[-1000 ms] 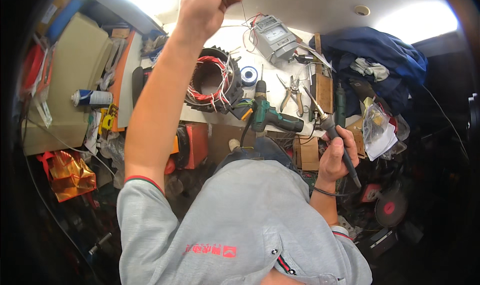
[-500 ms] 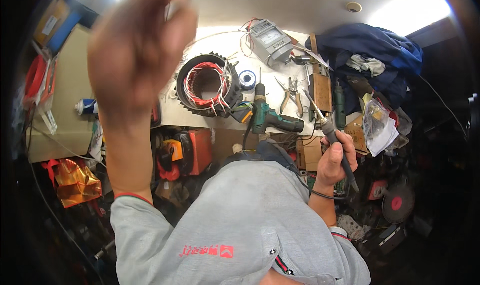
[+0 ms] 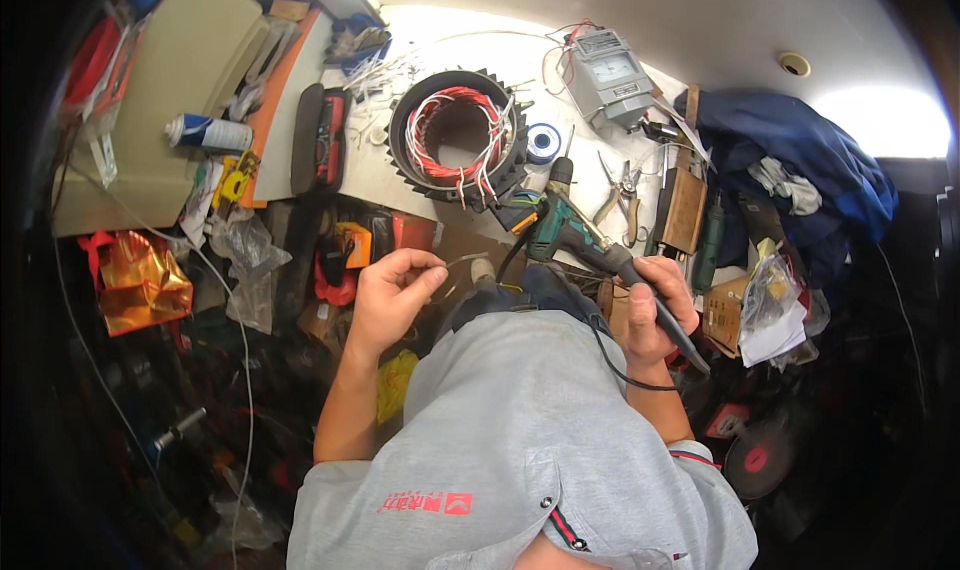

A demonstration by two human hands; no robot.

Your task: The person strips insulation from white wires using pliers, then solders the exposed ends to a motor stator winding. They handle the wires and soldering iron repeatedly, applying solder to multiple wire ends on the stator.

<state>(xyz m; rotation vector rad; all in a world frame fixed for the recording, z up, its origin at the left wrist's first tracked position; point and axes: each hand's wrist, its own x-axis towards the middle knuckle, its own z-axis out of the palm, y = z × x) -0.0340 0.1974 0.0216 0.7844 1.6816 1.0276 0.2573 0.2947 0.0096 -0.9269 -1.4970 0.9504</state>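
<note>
My left hand (image 3: 398, 295) is in front of my body, thumb and forefinger pinched on a thin wire (image 3: 466, 259) that sticks out to the right. My right hand (image 3: 662, 305) is wrapped round the black handle of a soldering iron (image 3: 628, 267). The iron's metal shaft points up and left, over a green cordless drill (image 3: 562, 232) on the bench. Beyond the hands stands a motor stator (image 3: 402, 160), a dark finned ring with red and white windings (image 3: 428, 135) inside. A solder spool (image 3: 543, 143) lies just right of it.
Pliers (image 3: 630, 192) lie right of the drill, with a grey analog meter (image 3: 608, 75) behind. A red multimeter (image 3: 330, 140) in its case and a spray can (image 3: 208, 132) are at the left. Dark blue clothing (image 3: 800, 160) is heaped at the right.
My left hand, raised and blurred at the upper left before, has come down in front of my body with the thin wire. The view has swung left; my right hand keeps the soldering iron.
</note>
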